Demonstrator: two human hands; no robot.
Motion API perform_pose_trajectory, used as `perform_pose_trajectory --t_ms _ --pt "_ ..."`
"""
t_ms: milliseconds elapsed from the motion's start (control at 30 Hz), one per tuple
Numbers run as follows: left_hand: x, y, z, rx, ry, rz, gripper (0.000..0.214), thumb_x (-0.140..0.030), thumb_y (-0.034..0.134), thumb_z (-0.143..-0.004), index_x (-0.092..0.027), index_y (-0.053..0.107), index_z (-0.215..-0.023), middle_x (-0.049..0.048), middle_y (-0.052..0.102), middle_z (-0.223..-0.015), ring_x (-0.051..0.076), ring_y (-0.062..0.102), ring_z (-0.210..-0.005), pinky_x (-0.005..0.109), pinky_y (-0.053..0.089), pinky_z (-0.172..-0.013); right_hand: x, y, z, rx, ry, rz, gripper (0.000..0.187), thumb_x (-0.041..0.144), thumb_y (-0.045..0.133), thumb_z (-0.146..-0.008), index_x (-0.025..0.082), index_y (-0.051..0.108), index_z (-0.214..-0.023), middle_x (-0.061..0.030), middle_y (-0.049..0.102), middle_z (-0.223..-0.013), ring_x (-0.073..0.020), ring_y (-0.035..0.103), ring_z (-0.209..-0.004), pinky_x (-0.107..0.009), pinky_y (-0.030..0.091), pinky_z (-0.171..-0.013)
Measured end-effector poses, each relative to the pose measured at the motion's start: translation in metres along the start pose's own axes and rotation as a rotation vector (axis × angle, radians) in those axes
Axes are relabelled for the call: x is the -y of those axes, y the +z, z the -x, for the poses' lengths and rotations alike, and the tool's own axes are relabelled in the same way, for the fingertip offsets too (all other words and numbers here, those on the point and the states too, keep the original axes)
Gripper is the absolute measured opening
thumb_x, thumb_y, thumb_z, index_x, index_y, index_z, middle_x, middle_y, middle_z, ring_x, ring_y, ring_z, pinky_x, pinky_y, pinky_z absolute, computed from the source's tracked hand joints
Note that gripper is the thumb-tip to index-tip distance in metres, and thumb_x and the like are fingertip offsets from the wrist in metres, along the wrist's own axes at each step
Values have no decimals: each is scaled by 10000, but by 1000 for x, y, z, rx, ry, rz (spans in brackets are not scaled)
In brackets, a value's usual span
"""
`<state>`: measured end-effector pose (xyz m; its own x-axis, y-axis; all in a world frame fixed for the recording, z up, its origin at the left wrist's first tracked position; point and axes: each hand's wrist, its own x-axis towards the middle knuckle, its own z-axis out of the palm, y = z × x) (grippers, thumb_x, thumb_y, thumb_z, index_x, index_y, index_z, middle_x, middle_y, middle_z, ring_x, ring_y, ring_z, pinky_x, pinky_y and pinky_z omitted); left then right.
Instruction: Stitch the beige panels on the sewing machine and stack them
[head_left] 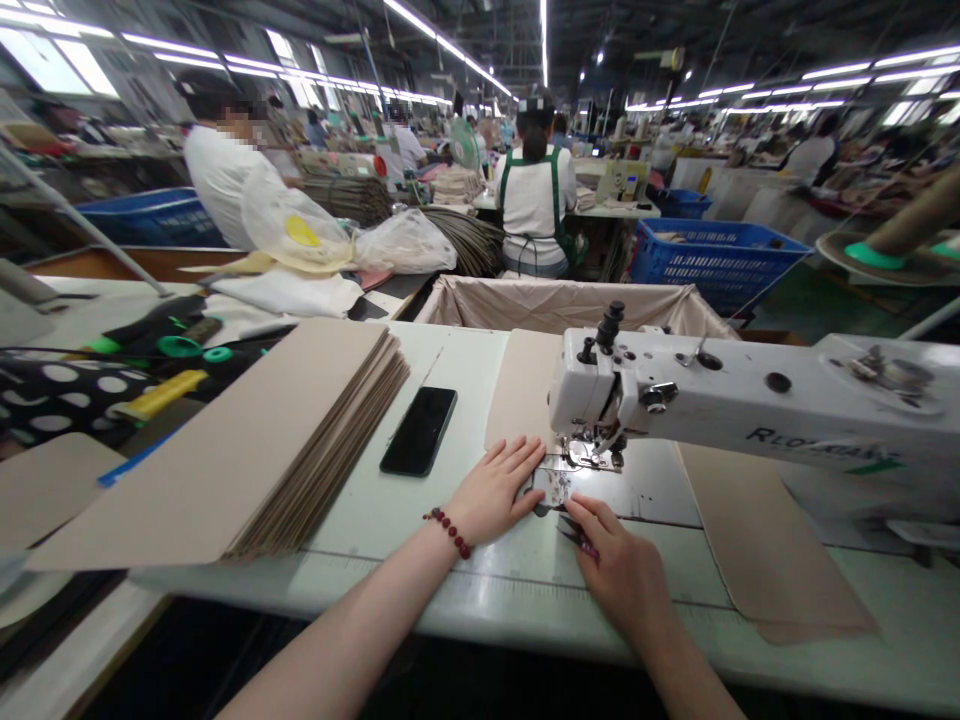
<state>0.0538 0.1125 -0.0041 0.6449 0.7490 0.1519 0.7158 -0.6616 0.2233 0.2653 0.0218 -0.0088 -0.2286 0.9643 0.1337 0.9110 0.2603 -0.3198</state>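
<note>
My left hand (499, 492), with a beaded bracelet on its wrist, lies flat with fingers stretched out at the left of the needle plate (553, 486). Its fingertips reach the near edge of a beige panel (519, 385), which runs back behind the sewing machine head (592, 385). Closed around a small pair of thread snips (576, 534), my right hand (619, 560) rests just in front of the plate. The snips' dark blades point left; their handle is mostly hidden by my fingers. The presser foot (589, 455) stands beyond both hands.
A thick stack of beige panels (225, 440) lies left, beside a black phone (420, 430). More beige panels (772, 540) lie under the machine arm at right. A cloth-lined bin (555, 305) stands behind the table (480, 600). Co-workers sit farther back near a blue basket (712, 260).
</note>
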Motion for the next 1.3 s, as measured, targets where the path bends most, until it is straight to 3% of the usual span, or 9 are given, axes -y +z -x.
perform_pose_trajectory --t_ms 400,733,833,900,967,1033,1133,1300 --pt "-1 -1 2 -34 2 26 584 -480 388 -967 -248 248 -1485 24 311 -1510 200 246 -1405 384 189 -1154 -1 0 1 -15 -12 -7 522 125 517 -840 310 461 -1325 11 499 -1375 -177 649 -929 -287 524 -700" --pt "-2 3 3 -59 -21 -2 619 -488 417 -951 -223 249 -1485 65 262 -1529 230 218 -1414 402 190 -1148 3 0 0 -27 0 13 455 154 507 -857 297 484 -1289 11 520 -1346 -177 645 -913 -282 505 -673" --pt "-5 0 4 -80 -41 -19 632 -490 466 -928 -221 283 -1470 73 316 -1506 237 271 -1393 401 212 -1136 5 -3 1 -29 2 10 441 167 504 -863 299 484 -1284 14 527 -1335 -181 640 -924 -284 496 -676" --pt "-8 -6 3 -104 -78 -36 593 -483 477 -924 -224 338 -1440 80 450 -1422 236 387 -1327 405 239 -1118 6 -4 2 -33 4 6 429 174 501 -867 296 487 -1278 11 535 -1324 -185 636 -931 -284 489 -675" --pt "-11 -14 3 -142 -164 -63 485 -443 422 -958 -195 423 -1375 103 624 -1201 238 541 -1165 414 302 -1066 7 -5 2 -37 6 3 423 172 499 -865 293 493 -1271 6 544 -1313 -184 636 -927 -281 482 -679" --pt "-13 -21 6 -179 -268 -95 402 -387 340 -991 -160 503 -1281 111 683 -968 242 617 -983 417 374 -981 8 -6 2 -40 5 -4 421 166 496 -863 294 502 -1264 4 551 -1305 -181 636 -927 -277 476 -692" --pt "-18 -25 26 -207 -370 -147 357 -338 366 -979 -137 532 -1224 138 650 -986 278 594 -975 433 418 -909 8 -11 2 -39 0 -29 420 158 498 -855 305 515 -1249 11 557 -1298 -182 633 -944 -269 467 -698" --pt "-26 -17 94 -165 -426 -207 427 -95 401 -886 -132 493 -1302 166 539 -1246 319 500 -1138 481 417 -944 4 -29 25 -34 19 -99 322 179 503 -859 296 570 -1151 9 635 -1124 -181 632 -891 -264 450 -705"
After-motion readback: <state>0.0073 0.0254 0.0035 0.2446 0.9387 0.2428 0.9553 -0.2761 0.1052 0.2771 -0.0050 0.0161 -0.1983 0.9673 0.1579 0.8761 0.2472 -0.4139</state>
